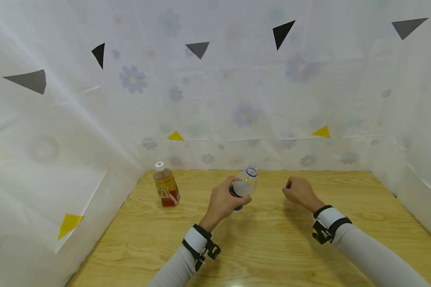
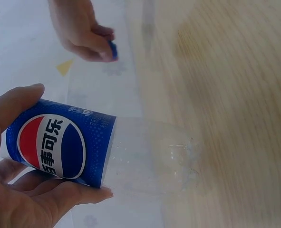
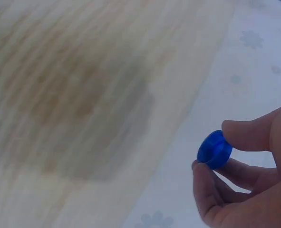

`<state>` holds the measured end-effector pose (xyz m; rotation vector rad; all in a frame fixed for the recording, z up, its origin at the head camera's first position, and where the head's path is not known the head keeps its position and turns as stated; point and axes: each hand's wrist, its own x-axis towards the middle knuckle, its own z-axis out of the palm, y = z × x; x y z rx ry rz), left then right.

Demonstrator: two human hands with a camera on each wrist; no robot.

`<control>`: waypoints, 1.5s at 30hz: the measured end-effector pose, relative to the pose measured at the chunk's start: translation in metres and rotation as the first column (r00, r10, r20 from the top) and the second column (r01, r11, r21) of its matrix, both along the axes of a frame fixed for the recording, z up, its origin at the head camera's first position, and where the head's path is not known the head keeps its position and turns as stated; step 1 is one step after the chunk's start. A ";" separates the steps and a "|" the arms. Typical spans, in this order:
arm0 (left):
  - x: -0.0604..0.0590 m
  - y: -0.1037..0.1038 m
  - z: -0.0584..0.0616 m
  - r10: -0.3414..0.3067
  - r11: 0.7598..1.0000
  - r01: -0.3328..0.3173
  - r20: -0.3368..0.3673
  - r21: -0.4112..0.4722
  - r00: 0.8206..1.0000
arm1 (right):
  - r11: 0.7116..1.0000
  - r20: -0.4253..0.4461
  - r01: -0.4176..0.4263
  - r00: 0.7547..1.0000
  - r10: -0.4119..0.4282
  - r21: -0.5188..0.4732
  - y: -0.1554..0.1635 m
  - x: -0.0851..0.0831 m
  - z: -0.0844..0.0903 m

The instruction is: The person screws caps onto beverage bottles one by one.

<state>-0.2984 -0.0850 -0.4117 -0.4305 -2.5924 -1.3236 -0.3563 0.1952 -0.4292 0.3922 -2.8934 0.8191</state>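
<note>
My left hand (image 1: 222,201) grips a clear plastic Pepsi bottle (image 1: 250,184) round its blue label (image 2: 93,147). Tilted over the table, the bottle has its uncapped mouth, with a blue ring below it, facing up and away to the right in the head view. The left wrist view shows its clear base end toward the table. Between thumb and fingers, my right hand (image 1: 301,194) pinches a blue bottle cap (image 3: 215,151), its hollow side visible in the right wrist view. This hand is above the table, to the right of the bottle and apart from it.
On the wooden table (image 1: 273,251), a bottle of red-brown drink (image 1: 167,185) with a white cap and yellow label stands upright at the back left. White flower-printed sheeting (image 1: 215,91) hangs behind the table and along both sides.
</note>
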 end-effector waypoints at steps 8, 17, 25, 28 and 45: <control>0.001 0.002 -0.001 0.003 1.000 -0.003 -0.010 -0.015 1.000 | 0.990 -0.164 -0.012 0.986 -0.012 -0.144 -0.020 0.010 0.043; 0.001 0.002 0.001 -0.004 1.000 0.004 0.010 -0.001 1.000 | 0.965 -0.297 -0.106 0.954 0.031 -0.239 -0.047 0.037 0.091; 0.001 0.001 0.002 -0.004 1.000 0.004 -0.002 -0.004 1.000 | 0.944 -0.400 -0.224 0.909 0.114 -0.241 -0.068 0.063 0.112; 0.001 0.001 0.001 -0.008 1.000 0.008 -0.006 -0.001 1.000 | 0.938 -0.394 -0.248 0.909 0.139 -0.241 -0.073 0.068 0.113; 0.002 0.000 0.001 -0.015 1.000 0.015 -0.011 0.001 1.000 | 0.935 -0.353 -0.293 0.912 0.210 -0.202 -0.085 0.074 0.108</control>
